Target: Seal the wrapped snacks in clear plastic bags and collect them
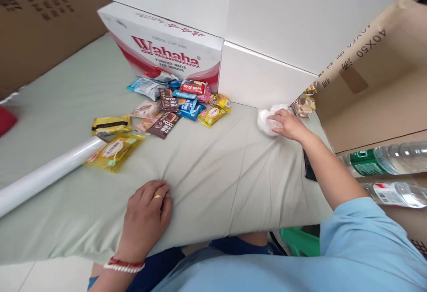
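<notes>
My left hand [148,207] rests on the pale green cloth [200,172] near the front edge, its fingers curled together with nothing visible in them. At the right, my right hand [287,124] reaches out to a crumpled, thin white plastic bag [265,120], its thumb and fingers closed on it. Nearest to my left hand lie a yellow snack packet [115,150] and a clear plastic roll [50,176]. Farther back is a pile of wrapped snacks, including brown cocoa packets [164,124], blue packets [187,105], a red packet [192,87] and a yellow packet [211,115].
A white Wahaha carton [167,47] stands behind the pile. More wrapped snacks [304,108] sit beyond my right hand, against a brown cardboard box [373,78]. Water bottles [400,158] lie at the right. A green stool [300,241] shows below the edge.
</notes>
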Action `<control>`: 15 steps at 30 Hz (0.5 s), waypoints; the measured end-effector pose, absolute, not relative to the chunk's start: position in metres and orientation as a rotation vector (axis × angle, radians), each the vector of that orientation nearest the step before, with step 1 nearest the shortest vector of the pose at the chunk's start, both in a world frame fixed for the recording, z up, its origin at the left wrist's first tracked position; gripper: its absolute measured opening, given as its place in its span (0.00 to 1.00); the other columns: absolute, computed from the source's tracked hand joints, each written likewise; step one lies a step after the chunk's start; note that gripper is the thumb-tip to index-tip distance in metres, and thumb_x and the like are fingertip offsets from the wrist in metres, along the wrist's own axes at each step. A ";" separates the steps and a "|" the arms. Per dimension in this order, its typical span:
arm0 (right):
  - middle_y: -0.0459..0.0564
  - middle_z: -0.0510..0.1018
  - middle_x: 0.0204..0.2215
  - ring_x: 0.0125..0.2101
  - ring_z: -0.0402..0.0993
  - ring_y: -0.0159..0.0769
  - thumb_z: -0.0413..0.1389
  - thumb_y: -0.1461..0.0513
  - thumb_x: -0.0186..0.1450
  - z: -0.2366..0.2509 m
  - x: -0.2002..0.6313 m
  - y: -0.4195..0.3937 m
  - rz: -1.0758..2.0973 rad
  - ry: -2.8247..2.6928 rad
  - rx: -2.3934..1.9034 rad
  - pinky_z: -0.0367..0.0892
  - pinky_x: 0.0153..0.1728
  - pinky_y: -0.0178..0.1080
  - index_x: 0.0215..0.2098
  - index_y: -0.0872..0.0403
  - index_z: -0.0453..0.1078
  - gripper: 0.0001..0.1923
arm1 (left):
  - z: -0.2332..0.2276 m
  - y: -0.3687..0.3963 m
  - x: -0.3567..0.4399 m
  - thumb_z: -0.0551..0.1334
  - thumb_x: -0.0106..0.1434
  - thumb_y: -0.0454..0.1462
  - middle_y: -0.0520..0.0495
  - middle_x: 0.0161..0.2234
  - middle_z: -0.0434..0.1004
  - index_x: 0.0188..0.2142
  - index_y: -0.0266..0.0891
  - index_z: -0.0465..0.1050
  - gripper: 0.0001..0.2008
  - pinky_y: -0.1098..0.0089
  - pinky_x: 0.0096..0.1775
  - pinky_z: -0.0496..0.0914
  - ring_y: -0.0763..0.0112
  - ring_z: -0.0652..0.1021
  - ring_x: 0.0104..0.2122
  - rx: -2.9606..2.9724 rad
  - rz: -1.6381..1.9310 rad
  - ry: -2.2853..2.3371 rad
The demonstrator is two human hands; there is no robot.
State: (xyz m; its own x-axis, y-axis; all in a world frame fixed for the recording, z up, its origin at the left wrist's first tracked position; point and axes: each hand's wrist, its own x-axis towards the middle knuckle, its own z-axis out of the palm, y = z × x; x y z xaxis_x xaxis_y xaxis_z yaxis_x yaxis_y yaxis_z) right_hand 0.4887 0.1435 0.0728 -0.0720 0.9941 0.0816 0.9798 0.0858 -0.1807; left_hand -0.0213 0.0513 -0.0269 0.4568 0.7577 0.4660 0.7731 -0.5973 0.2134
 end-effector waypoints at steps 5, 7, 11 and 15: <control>0.57 0.79 0.43 0.49 0.68 0.52 0.55 0.59 0.67 0.087 0.474 0.143 -0.138 -2.024 -2.168 0.64 0.55 0.52 0.38 0.51 0.82 0.12 | -0.027 0.046 -0.020 0.57 0.68 0.32 0.37 0.45 0.80 0.41 0.39 0.77 0.09 0.53 0.48 0.71 0.51 0.78 0.48 -2.683 -0.849 -1.555; 0.57 0.78 0.42 0.50 0.68 0.52 0.55 0.59 0.67 0.098 0.477 0.140 -0.218 -1.938 -2.178 0.64 0.55 0.52 0.38 0.51 0.82 0.12 | -0.026 0.044 -0.018 0.56 0.68 0.32 0.38 0.45 0.80 0.41 0.39 0.77 0.10 0.54 0.48 0.71 0.51 0.78 0.48 -2.694 -0.846 -1.615; 0.54 0.79 0.42 0.50 0.71 0.51 0.63 0.62 0.60 0.100 0.474 0.141 -0.026 -1.924 -2.307 0.66 0.54 0.52 0.36 0.50 0.80 0.05 | -0.025 0.043 -0.016 0.55 0.68 0.32 0.38 0.45 0.80 0.40 0.39 0.76 0.11 0.54 0.48 0.70 0.51 0.76 0.49 -2.697 -0.829 -1.661; 0.53 0.80 0.40 0.48 0.74 0.51 0.67 0.67 0.54 0.081 0.458 0.149 0.171 -1.794 -2.429 0.67 0.53 0.51 0.27 0.50 0.77 0.06 | -0.025 0.042 -0.017 0.55 0.67 0.32 0.38 0.45 0.79 0.40 0.40 0.75 0.10 0.54 0.47 0.70 0.50 0.76 0.48 -2.695 -0.836 -1.653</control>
